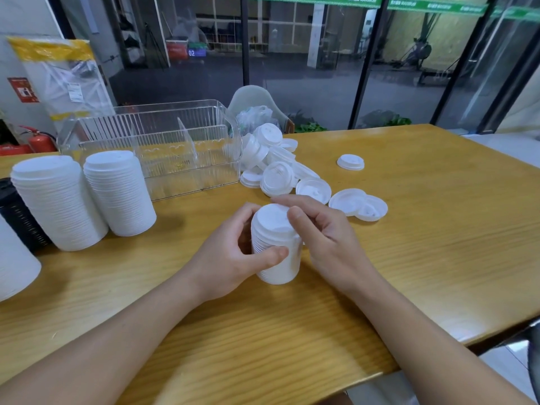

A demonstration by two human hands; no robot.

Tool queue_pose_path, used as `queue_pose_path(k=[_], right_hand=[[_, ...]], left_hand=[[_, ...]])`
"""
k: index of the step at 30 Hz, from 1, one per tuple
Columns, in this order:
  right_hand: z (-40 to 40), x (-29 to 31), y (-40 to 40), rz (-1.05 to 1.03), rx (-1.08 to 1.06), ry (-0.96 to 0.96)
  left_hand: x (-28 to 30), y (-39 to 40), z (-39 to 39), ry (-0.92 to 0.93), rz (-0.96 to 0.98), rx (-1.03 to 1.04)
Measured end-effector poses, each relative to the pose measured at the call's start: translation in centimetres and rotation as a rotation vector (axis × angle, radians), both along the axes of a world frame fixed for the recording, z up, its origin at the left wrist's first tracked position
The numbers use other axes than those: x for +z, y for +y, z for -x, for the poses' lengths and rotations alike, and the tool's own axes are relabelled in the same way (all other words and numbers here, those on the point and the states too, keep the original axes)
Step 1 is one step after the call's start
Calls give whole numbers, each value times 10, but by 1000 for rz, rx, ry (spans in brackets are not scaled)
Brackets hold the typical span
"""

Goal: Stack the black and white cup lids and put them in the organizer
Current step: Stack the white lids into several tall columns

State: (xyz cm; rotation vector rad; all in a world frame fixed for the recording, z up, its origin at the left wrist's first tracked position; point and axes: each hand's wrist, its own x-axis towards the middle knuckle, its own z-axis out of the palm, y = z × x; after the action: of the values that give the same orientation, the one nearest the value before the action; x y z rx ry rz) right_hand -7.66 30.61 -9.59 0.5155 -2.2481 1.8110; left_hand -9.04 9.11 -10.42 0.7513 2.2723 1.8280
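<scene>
A short stack of white lids (276, 247) stands on the wooden table (409, 229) at the centre. My left hand (233, 255) grips its side, thumb across the front. My right hand (321, 229) holds the top of the same stack, fingers curled over the uppermost lid. Loose white lids (280, 168) lie in a heap behind, and a few single ones (358, 204) lie to the right. Two tall white stacks (87, 197) stand at the left, with a black stack (17, 217) beside them. The clear organizer (163, 147) stands behind.
One lone lid (350, 162) lies farther right on the table. Another white stack (14, 264) shows at the left edge. A chair (254, 100) with a plastic bag stands behind the table. A fire extinguisher (41, 140) is at the far left. The table edge runs along the lower right.
</scene>
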Motion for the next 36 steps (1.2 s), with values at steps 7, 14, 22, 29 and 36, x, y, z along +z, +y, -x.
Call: queue_pose_path(k=[7, 14, 22, 29, 36], right_hand=[[-2, 0, 2, -112, 18, 7], [-1, 4, 26, -148, 15, -10], [8, -18, 58, -651, -113, -32], [17, -26, 41, -713, -216, 109], [12, -24, 37, -701, -338, 41]], left_hand=[[-1, 0, 1, -29, -20, -11], [-1, -5, 3, 5, 2, -27], [0, -6, 6, 33, 12, 15], [1, 3, 2, 57, -2, 29], [-2, 2, 3, 39, -7, 43]])
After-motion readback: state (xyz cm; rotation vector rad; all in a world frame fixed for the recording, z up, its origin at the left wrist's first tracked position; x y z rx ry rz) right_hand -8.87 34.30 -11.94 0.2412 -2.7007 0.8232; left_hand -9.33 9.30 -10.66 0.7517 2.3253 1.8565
